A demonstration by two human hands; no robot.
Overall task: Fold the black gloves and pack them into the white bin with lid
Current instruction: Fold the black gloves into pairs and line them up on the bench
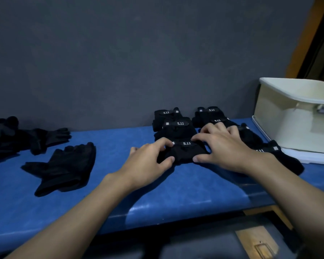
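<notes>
Head view, single frame.

- Left hand point(150, 161): thumb and forefinger curled in, pinching the left end of the front folded glove point(184, 153). I cannot see its other fingers well; they are tucked behind.
- Right hand point(227, 149): thumb at the near edge and forefinger at the far edge, clasping the right end of the same glove. Its remaining fingers are spread and lie over the neighbouring folded gloves point(251, 136).
- The front folded glove lies flat on the blue bench top point(176, 195), between the two hands, "5.11" label up.
- Behind it is a second labelled folded glove point(178, 128), touching it. Two more folded gloves point(209, 114) are against the grey wall point(120, 53).
- One folded glove point(282, 158) lies partly under my right wrist, just beside the white lid point(310, 157).
- The white bin point(281, 118) stands uncovered at the right end of the bench, resting on the lid. I cannot see into it from here.
- Well to the left are one unfolded glove point(64, 165), lying flat, and beyond it a loose heap of gloves point(13, 136) at the frame edge.
</notes>
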